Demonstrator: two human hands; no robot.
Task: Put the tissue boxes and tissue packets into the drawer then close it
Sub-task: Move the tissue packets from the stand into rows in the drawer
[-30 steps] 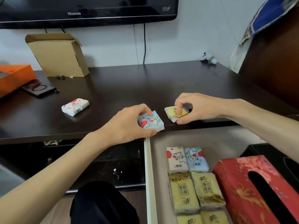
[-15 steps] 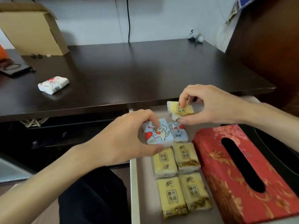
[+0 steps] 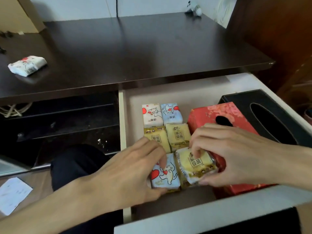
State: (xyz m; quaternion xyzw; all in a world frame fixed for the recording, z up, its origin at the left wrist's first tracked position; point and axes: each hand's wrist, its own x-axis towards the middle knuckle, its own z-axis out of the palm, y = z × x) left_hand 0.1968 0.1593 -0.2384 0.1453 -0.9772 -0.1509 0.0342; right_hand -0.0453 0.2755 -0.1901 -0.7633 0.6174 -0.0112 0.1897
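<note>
The drawer [image 3: 199, 215] stands pulled out, its pale front rim nearest to the camera at 6 o'clock. Just behind that rim the left hand [image 3: 131, 173] comes in from 7 o'clock and holds a blue packet [image 3: 164, 174] with a red heart, thumb at its near edge and fingers curled on its top. Touching it on the right, the right hand [image 3: 236, 154] comes in from 3 o'clock and pinches a yellow packet [image 3: 195, 164] between thumb below and fingertips above; this packet is tilted and lies on top of other packets.

Farther in, at the centre of the drawer, two more yellow packets [image 3: 177, 137] lie side by side, and behind them a white packet [image 3: 152, 115] and a light blue packet [image 3: 171, 113], all four touching in a block. At 3 o'clock from this block is the red box [image 3: 212, 115], partly under the right hand, and beyond it, against the right wall, the black box [image 3: 263, 105].

Farther still is the dark desk [image 3: 152, 48]. On it, at 10 o'clock, one white packet with red print [image 3: 27, 65] is lying alone, well apart from the drawer. At 12 o'clock a cable [image 3: 116, 6] hangs on the wall.
</note>
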